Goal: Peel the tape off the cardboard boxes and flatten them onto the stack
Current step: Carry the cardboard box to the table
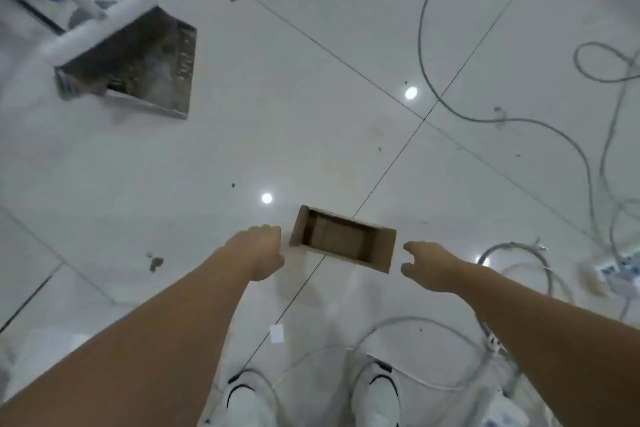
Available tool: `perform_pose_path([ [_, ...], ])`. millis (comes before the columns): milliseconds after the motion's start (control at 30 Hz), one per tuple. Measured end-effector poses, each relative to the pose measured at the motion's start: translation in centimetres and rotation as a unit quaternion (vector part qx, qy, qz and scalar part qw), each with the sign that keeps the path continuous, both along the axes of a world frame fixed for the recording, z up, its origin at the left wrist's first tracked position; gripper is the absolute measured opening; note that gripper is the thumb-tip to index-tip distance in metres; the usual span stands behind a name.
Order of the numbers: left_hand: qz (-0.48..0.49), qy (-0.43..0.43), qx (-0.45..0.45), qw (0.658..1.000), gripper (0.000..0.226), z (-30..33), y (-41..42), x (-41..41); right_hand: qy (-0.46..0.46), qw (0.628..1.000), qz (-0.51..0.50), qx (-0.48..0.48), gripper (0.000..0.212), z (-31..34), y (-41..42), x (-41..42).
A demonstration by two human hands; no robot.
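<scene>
A small brown cardboard box [346, 239] stands on the white tiled floor with its open top facing up at me. Both arms reach down on either side of it. My left hand [265, 251] hovers just left of the box, fingers bent downward, touching nothing that I can see. My right hand [427, 265] is a short way to the right of the box, thumb and fingers spread, holding nothing. No tape shows on the box from here. No stack of flattened cardboard is in view.
A metal dustpan [138, 69] with a white broom [83, 7] lies at the upper left. Grey cables [512, 120] loop across the floor on the right and around my white shoes [375, 392]. A power strip [616, 274] sits at the right edge. Small debris specks dot the tiles.
</scene>
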State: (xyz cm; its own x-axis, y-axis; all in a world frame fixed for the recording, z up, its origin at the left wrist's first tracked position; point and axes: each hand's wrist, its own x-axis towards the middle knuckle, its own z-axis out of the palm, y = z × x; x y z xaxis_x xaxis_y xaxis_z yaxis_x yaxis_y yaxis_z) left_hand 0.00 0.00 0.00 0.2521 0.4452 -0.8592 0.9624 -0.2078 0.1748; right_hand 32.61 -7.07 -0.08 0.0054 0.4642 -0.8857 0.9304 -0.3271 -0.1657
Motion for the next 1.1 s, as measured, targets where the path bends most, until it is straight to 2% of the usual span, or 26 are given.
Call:
perform_pose_path([
  [67, 0.020, -0.035, 0.012, 0.999, 0.064, -2.3, -0.5, 0.2, 0.033, 0.999, -0.022, 0.016, 0.062, -2.5, -1.0, -0.7],
  [133, 0.051, -0.106, 0.029, 0.993, 0.075, -3.8, -1.2, 0.8, 0.088, 0.994, -0.046, 0.049, 0.056, -4.5, -2.0, -1.7],
  [233, 0.109, -0.184, 0.043, 0.976, 0.056, -4.8, -2.0, 2.1, 0.154, 0.973, -0.138, 0.103, 0.060, -6.0, -2.2, -3.2],
  [367, 0.145, -0.210, 0.049, 0.966, 0.040, -1.4, -0.8, 2.2, 0.181, 0.943, -0.228, 0.159, 0.069, -2.4, -0.1, -3.9],
  [467, 0.177, -0.246, 0.090, 0.949, 0.038, 4.3, 1.7, 2.0, 0.192, 0.927, -0.255, 0.198, 0.060, 3.4, 3.0, -4.4],
  [567, 0.253, -0.292, 0.139, 0.912, 0.035, 12.2, 5.3, 2.2, 0.231, 0.900, -0.292, 0.227, 0.058, 12.0, 7.4, -5.3],
  [700, 0.365, -0.321, 0.186, 0.854, 0.043, 25.1, 10.9, 2.6, 0.332, 0.836, -0.355, 0.255, 0.055, 26.6, 14.1, -6.8],
  [767, 0.402, -0.368, 0.206, 0.813, 0.046, 32.8, 13.6, 2.9, 0.370, 0.808, -0.360, 0.284, 0.043, 34.6, 17.6, -7.4],
  [833, 0.426, -0.427, 0.228, 0.765, 0.047, 41.5, 16.1, 3.0, 0.399, 0.786, -0.359, 0.306, 0.041, 43.0, 20.8, -8.0],
  [933, 0.443, -0.504, 0.233, 0.704, 0.056, 55.1, 18.8, 2.7, 0.421, 0.765, -0.347, 0.342, 0.052, 55.9, 24.2, -9.0],
  [1100, 0.402, -0.562, 0.261, 0.674, 0.061, 77.1, 20.6, 0.4, 0.448, 0.739, -0.301, 0.403, 0.064, 78.6, 25.4, -11.5],
])
